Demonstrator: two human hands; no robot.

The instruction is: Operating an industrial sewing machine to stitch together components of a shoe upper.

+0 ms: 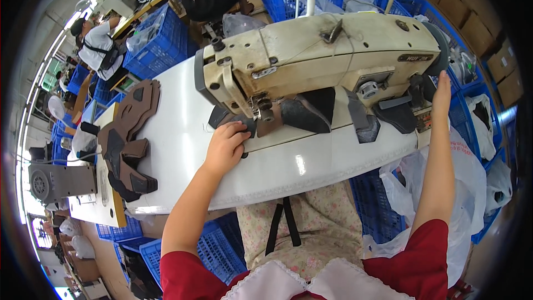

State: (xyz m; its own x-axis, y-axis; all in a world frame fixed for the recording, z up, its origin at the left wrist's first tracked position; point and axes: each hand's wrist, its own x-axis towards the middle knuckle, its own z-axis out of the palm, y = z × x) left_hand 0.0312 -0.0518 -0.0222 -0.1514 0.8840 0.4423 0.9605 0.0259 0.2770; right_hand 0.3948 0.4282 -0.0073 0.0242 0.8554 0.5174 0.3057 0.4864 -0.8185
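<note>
Stitching looks partway: the brown-and-black panel (306, 113) lies beneath the sewing machine (311, 47), left hand (226, 143) on its left end, pinching unclear. Right hand (442, 93), fingers straight, grips nothing beside the handwheel (439, 41). Stacked brown pieces (133, 112) at left: sewn or not, unclear.

One foreground sewing machine (327, 44), one handwheel (440, 43), two black strap ends (274, 228), two red sleeves (189, 274).

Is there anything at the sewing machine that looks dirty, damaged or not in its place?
Yes, slightly: the cream sewing machine looks grimy, with dark marks on its casing, and a thread curves down its front, seemingly slack rather than taut.
</note>
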